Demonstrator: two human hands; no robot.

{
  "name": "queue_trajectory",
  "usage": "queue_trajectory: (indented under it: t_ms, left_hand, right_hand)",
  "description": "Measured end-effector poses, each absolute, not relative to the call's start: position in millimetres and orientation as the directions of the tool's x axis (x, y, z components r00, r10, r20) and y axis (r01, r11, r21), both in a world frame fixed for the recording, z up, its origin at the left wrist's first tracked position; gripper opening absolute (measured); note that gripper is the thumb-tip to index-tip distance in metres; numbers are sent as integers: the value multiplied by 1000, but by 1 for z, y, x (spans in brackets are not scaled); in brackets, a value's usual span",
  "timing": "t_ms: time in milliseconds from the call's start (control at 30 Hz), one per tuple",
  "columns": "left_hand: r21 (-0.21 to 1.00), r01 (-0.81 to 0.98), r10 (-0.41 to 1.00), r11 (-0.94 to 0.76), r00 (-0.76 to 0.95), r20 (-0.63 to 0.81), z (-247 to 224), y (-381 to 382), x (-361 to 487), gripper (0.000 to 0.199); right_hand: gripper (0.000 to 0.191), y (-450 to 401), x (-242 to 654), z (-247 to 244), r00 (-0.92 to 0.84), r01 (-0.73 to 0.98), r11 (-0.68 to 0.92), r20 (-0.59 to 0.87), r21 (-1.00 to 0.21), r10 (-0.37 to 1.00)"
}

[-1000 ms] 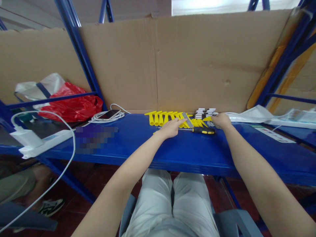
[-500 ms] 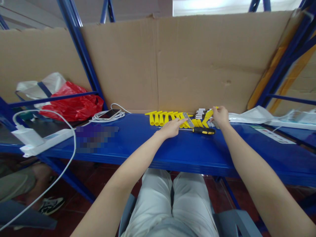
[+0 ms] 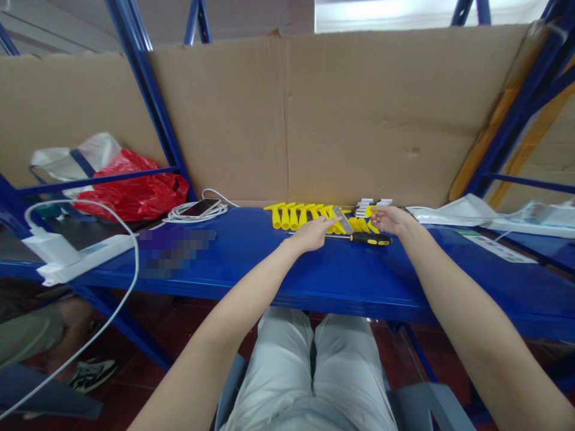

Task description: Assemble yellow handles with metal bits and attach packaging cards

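The person's right fingertips are pinching together on a small yellow piece (image 3: 369, 211), with the right hand (image 3: 389, 220) hanging palm inward over the work. The left hand (image 3: 309, 235) is stretching its fingers, lightly bent, toward a flat grey plate (image 3: 344, 221) and touching its near side; whether they are gripping it, one cannot tell. The plate is lying slantwise between the two hands. Just beyond it, flat yellow pieces (image 3: 358, 225) are overlapping in a fan, and black-and-white items (image 3: 366, 204) are sitting in a stack behind them. A screwdriver (image 3: 371, 239) is lying in front, its handle pointing right. Left of the plate, yellow tubular handles (image 3: 286, 218) are standing in a row along the cardboard (image 3: 359, 108). Farther left, a coiled white cable (image 3: 174, 214) is resting on the blue table (image 3: 242, 251), near a red bag (image 3: 135, 185).
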State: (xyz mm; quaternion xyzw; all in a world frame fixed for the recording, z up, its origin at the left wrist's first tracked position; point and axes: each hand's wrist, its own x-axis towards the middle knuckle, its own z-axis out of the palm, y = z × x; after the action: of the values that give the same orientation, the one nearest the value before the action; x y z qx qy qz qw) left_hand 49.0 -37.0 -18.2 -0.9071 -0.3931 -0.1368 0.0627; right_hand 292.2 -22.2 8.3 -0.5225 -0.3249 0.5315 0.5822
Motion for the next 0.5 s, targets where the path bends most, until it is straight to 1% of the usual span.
queue_trajectory:
  t_ms: [200, 500]
  left_hand:
    - [-3, 729, 695, -685, 655, 296, -17, -38, 50, 64]
    - [-15, 707, 671, -707, 678, 301, -20, -32, 49, 65]
  right_hand:
    - [28, -17, 288, 6, 179, -330, -18, -81, -944, 980]
    - [20, -18, 288, 5, 183, -293, 58, 3, -954, 983]
